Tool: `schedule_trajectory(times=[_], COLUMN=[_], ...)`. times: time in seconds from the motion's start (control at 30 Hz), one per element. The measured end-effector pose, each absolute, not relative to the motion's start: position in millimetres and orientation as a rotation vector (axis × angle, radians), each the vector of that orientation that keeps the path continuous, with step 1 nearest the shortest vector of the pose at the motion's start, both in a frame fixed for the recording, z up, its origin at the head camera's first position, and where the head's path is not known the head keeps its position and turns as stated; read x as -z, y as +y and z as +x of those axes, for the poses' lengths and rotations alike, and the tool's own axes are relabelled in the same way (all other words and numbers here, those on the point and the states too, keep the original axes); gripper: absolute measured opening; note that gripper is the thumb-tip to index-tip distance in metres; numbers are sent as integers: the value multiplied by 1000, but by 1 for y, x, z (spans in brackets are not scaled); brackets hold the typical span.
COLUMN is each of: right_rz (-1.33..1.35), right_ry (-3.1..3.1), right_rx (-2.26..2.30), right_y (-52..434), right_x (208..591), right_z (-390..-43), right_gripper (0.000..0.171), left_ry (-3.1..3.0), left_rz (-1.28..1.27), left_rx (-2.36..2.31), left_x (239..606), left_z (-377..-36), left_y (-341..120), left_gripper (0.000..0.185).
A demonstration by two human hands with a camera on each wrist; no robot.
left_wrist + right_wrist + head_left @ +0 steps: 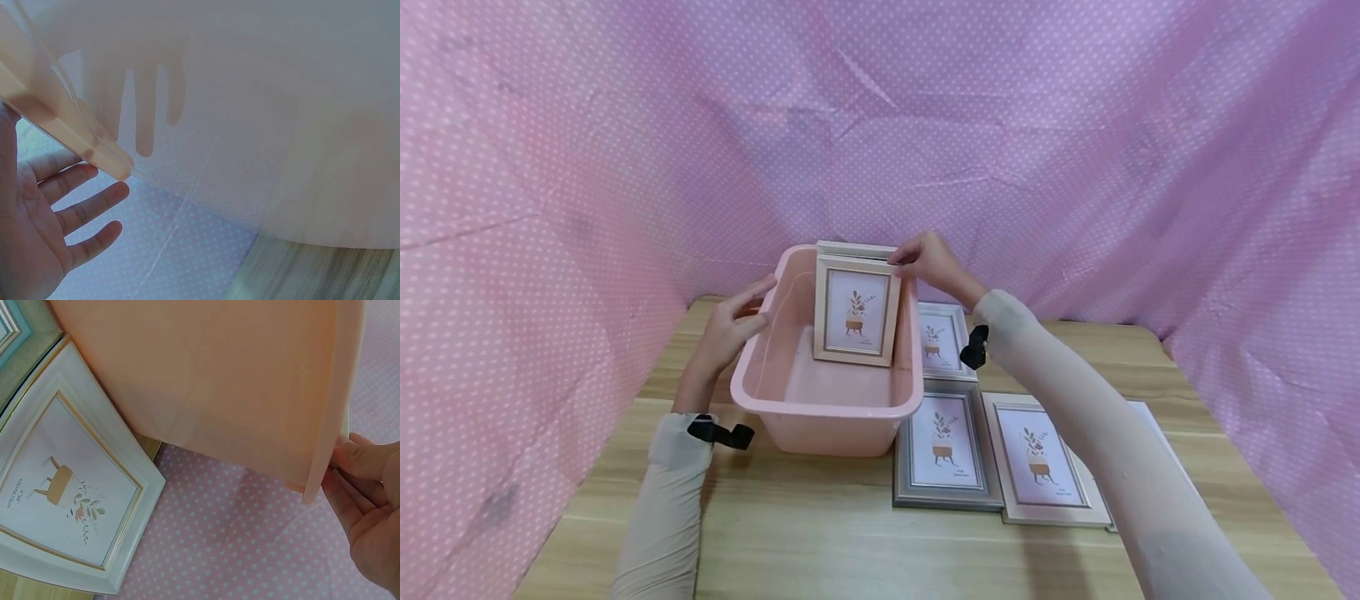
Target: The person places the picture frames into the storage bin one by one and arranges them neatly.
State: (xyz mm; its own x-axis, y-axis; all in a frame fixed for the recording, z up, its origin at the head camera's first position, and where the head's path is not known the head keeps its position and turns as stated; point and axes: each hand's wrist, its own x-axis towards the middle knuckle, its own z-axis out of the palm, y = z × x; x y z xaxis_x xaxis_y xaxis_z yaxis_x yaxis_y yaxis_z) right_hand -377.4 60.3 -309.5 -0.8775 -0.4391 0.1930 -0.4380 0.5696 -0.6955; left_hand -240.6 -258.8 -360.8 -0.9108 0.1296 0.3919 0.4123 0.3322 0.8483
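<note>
A pale pink plastic basin (835, 408) stands on the wooden table. Inside it, a cream picture frame (822, 333) with a potted-plant print stands upright, and the top edge of another light frame (853, 247) shows behind it. My right hand (934, 265) pinches the cream frame's upper right corner over the basin's far right side. In the right wrist view the basin wall hides most of that frame. On the opposite side, my left hand (724, 333) rests against the basin's left rim, its fingers (94, 209) fairly straight and spread along the outside.
To the right of the basin lie a silver-white frame (940, 342), a grey frame (947, 442) and a cream-white frame (1045, 454), all face up. Another white frame (1152, 421) is partly hidden under my right forearm. A pink dotted cloth (880, 125) hangs around the table (805, 533).
</note>
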Motion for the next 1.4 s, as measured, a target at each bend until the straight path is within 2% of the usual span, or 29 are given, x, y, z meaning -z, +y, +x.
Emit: schedule_trajectory(times=[0.6,1.03,1.4], right_rz=[-878,-824,-714], right_ry=[2708,2834,2871], right_rx=[1484,1381,1368], right_y=[71,89,128], right_x=[326,318,331], right_z=[-368,-369,-371], right_gripper=[20,20,24], left_ry=[-2351,-2364,-2363], left_rz=[-488,-472,-458], left_rx=[1610,1596,1597], left_x=[363,359,362], left_z=[-235,-233,-237], left_y=[-255,-256,-255], left_gripper=[48,47,47])
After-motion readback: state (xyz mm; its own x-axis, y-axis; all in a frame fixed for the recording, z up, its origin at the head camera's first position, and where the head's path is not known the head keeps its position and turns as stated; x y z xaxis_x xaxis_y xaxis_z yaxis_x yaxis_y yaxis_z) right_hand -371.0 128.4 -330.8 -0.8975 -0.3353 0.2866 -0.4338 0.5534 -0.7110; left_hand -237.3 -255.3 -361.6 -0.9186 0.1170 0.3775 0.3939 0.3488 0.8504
